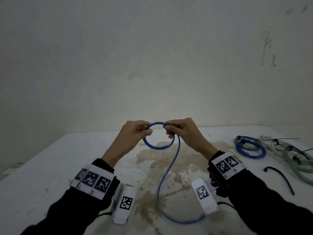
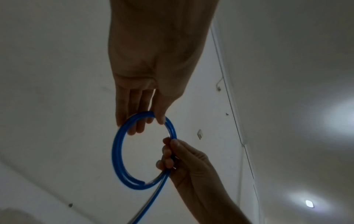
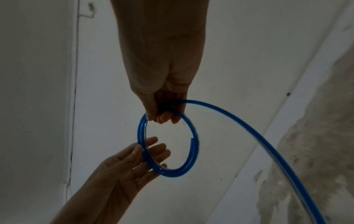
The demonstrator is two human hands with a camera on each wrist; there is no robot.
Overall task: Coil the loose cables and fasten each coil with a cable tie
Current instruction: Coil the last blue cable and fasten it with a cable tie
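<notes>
Mid-frame, left hand and right hand each pinch the blue cable coil; feed the trailing tail round evenly, keeping loops matched before tying.

Dim room: scuffed pale wall behind a white table with brown stains, ceiling lights overhead.

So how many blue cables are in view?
2. One blue cable is being coiled, held by the left hand and right hand; one coiled blue cable lies at the table's right. Others may be hidden.
</notes>
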